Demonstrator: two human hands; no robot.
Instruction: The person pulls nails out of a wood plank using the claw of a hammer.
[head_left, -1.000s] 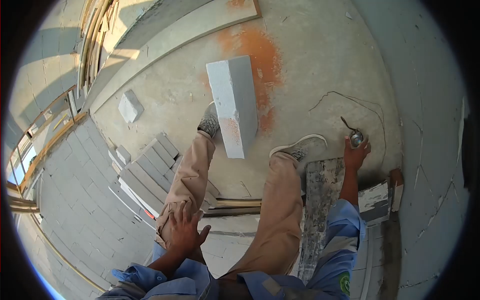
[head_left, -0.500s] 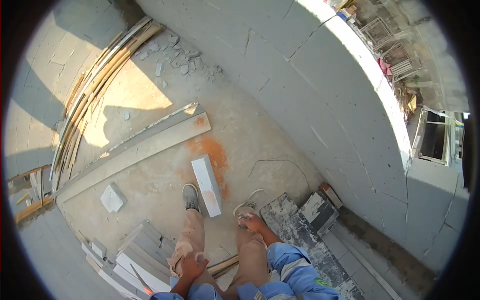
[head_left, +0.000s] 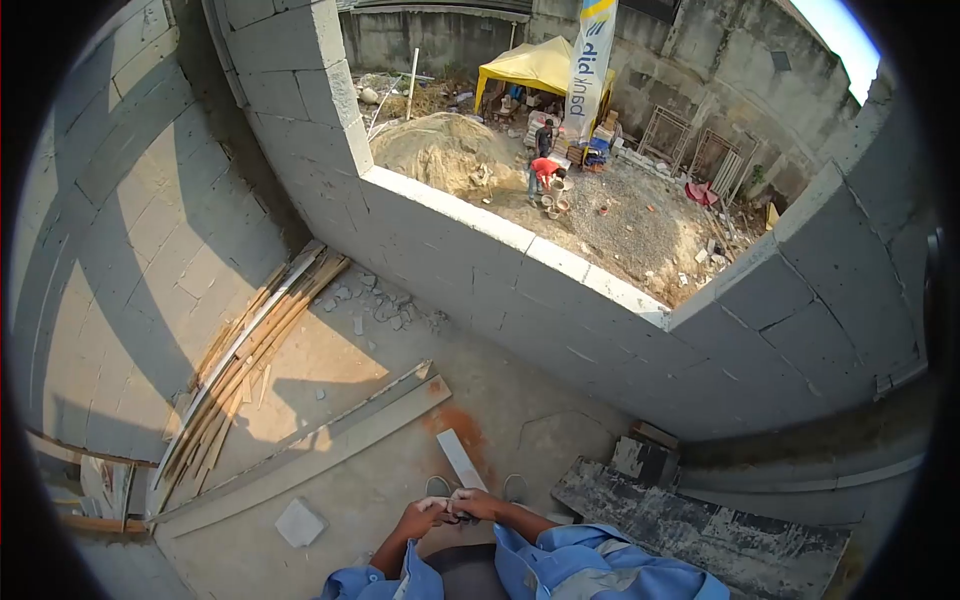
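My left hand (head_left: pixel 424 516) and my right hand (head_left: pixel 478 503) meet in front of my body, fingers closed and curled toward each other. Something small and dark shows between them, too small to name. Just beyond the hands, a long pale block (head_left: pixel 460 458) lies on the floor over a patch of orange dust (head_left: pixel 487 440). My shoes stand on either side of its near end. A smaller pale block (head_left: pixel 300 523) rests on the floor to the left.
Long boards (head_left: pixel 310 448) cross the floor, and wooden strips (head_left: pixel 240 355) lean at the left wall. A dark, stained panel (head_left: pixel 700 520) is at right. Beyond the block wall's opening (head_left: pixel 520 235), two people (head_left: pixel 545 165) are near a sand heap (head_left: pixel 440 150) and a yellow canopy (head_left: pixel 535 70).
My view has lifted, bringing the yard outside into sight. My hands, apart near my knees before, are now together in front of me.
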